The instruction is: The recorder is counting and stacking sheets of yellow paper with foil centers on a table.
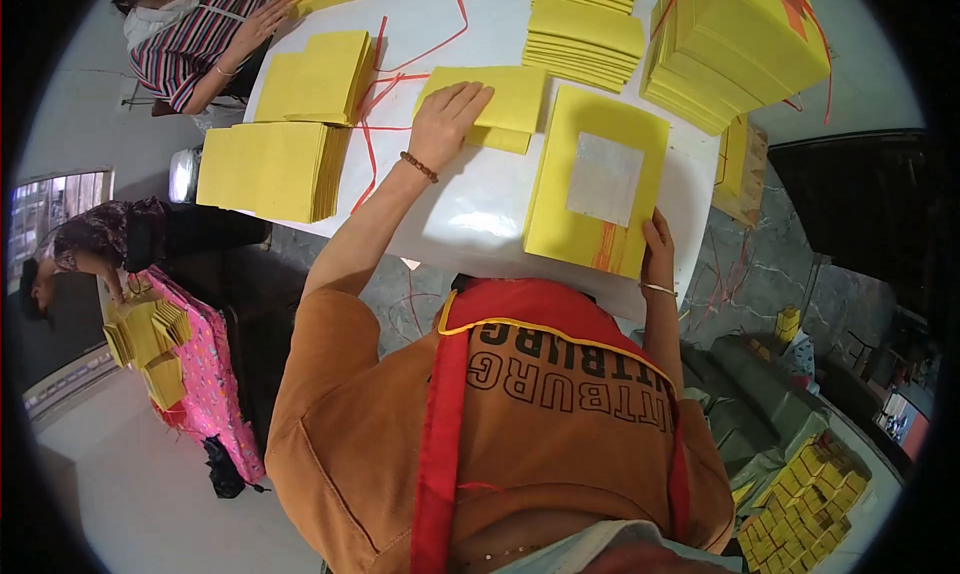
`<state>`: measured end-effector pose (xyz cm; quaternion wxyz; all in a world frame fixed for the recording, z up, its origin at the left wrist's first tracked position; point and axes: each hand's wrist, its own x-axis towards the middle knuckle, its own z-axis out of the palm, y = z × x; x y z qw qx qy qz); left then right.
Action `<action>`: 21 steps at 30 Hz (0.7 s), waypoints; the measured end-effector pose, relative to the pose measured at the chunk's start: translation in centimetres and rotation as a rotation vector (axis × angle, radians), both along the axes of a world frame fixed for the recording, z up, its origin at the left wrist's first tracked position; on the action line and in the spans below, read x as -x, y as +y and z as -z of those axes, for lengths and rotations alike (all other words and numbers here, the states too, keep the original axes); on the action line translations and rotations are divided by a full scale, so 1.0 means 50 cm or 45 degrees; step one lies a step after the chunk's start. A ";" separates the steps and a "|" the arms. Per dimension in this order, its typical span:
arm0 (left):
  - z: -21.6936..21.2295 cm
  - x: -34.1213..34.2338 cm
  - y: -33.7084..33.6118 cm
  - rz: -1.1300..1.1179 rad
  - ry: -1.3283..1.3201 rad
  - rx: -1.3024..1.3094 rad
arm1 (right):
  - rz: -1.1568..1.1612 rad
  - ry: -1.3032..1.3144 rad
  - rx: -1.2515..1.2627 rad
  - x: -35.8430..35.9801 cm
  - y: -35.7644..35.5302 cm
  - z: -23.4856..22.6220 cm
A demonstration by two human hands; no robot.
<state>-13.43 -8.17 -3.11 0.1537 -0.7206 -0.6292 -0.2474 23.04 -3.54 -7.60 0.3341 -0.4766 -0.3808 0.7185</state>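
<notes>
My left hand point(450, 124) lies flat with its fingers stretched out on a small folded-looking pile of yellow paper point(510, 89) on the white table point(450, 224). To the right of it is a stack of yellow joss paper point(560, 199), its top sheet bearing a silver square and a red mark near the bottom. My right hand point(657, 249) grips the right edge of this stack near its lower corner; part of the hand is hidden behind the edge. A beaded bracelet is on my left wrist, a bangle on my right.
Stacked yellow paper point(275, 169) stands at the table's left, more piles point(585, 39) at the back, and a tall bundle point(740, 49) at the far right. Red ties point(370, 134) lie loose. One person point(200, 34) works across the table, another point(100, 239) at a pink-covered table point(205, 364).
</notes>
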 end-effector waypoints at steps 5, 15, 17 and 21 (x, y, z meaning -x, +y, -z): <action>0.091 0.019 -0.009 0.004 0.080 0.221 | 0.009 -0.004 0.029 -0.001 -0.004 -0.004; 0.084 0.024 -0.008 0.033 0.131 0.304 | -0.013 -0.030 0.010 -0.006 0.002 0.001; 0.085 0.024 -0.008 0.066 0.199 0.350 | -0.013 -0.024 0.010 -0.008 0.002 0.004; 0.114 0.039 -0.008 0.061 0.201 0.616 | -0.007 0.013 0.033 -0.002 -0.001 -0.010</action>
